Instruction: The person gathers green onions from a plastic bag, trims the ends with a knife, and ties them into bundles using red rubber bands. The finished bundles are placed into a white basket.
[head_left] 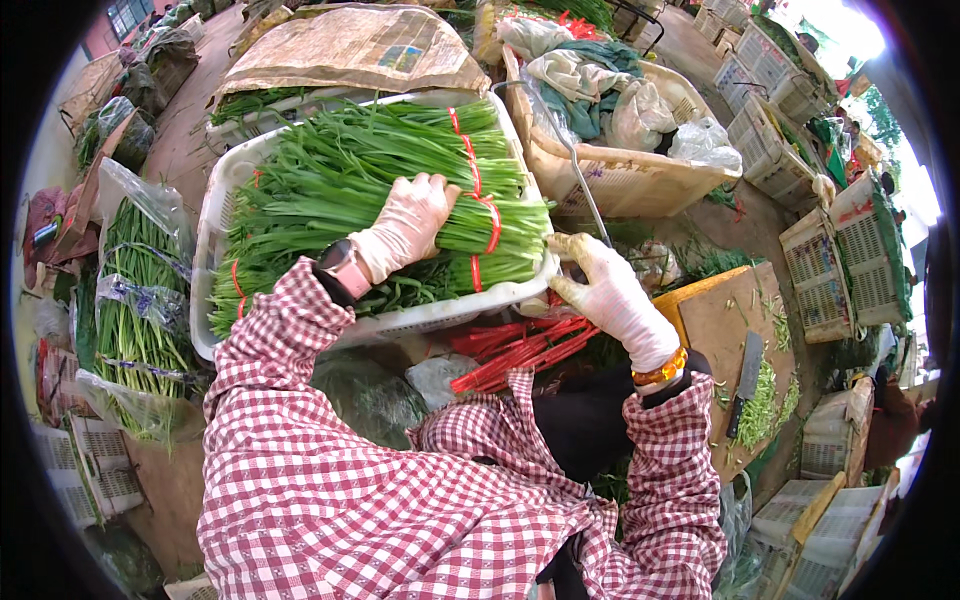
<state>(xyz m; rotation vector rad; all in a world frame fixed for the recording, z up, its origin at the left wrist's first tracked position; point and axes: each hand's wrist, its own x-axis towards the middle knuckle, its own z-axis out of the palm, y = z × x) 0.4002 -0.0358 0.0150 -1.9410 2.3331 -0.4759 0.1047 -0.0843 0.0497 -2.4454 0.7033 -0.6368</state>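
Bundles of long green leafy stalks, like garlic chives [340, 165], lie tied with red bands in a white plastic crate [203, 275]. My left hand [415, 215], in a pale glove, has its fingers curled over a bundle near its red band. At the crate's right rim is my gloved right hand [600, 278], thumb and forefinger apart beside the cut stalk ends. Whether its fingertips press the stalks or the rim is hard to see. Below the crate, close to my right hand, lies a heap of red ties [525, 350].
A cutting board [725, 320] with a knife [746, 380] and green trimmings stands at the right. Ahead, a beige crate [640, 170] holds cloths and bags. Bagged green stalks [145, 300] lie at the left. Several stacked crates [815, 270] line the right side.
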